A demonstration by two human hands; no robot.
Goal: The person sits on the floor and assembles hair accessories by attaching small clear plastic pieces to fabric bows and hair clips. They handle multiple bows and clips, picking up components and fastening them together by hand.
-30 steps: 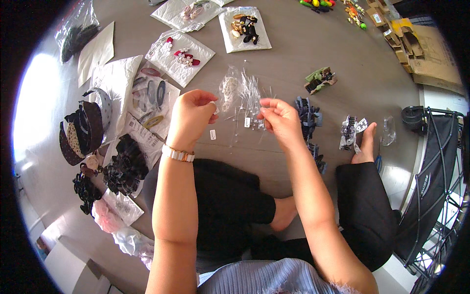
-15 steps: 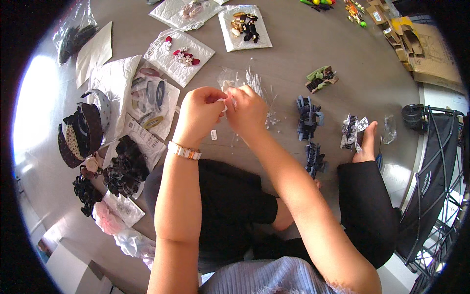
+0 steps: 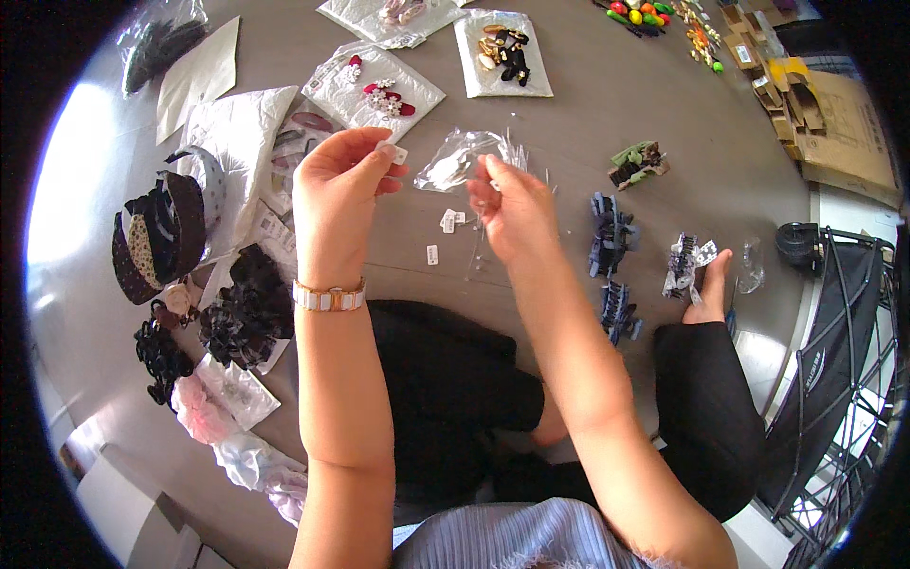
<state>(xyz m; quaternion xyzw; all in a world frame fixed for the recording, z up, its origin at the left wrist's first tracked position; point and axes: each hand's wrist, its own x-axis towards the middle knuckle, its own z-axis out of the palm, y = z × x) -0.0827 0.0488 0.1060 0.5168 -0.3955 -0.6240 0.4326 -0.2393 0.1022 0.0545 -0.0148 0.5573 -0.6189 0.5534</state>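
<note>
Between the thumb and fingers of my left hand (image 3: 339, 185) is a small white tag (image 3: 399, 155). My right hand (image 3: 521, 211), held apart from it, is pinched closed; a tiny pale bit shows at its fingertips, too small to name. Below and between the hands, several small white tags (image 3: 449, 221) lie on the grey floor (image 3: 408, 284). A clear plastic bag (image 3: 445, 171) lies just beyond my hands, with thin clear plastic strands (image 3: 513, 152) beside it, partly hidden by my right hand.
To the left lie headbands (image 3: 171, 223), black scrunchies (image 3: 248, 308) and pale scrunchies (image 3: 242, 460). Hair clips rest on white mailers (image 3: 502, 83) at the back. Blue claw clips (image 3: 611, 235) and a camouflage-coloured clip (image 3: 637, 165) are to the right, near a cardboard box (image 3: 844, 123) and a folding black frame (image 3: 834, 351).
My hands have come apart, the left moving left and the right moving right. The white tag now shows in my left fingers. More tags and the plastic bag are uncovered on the floor.
</note>
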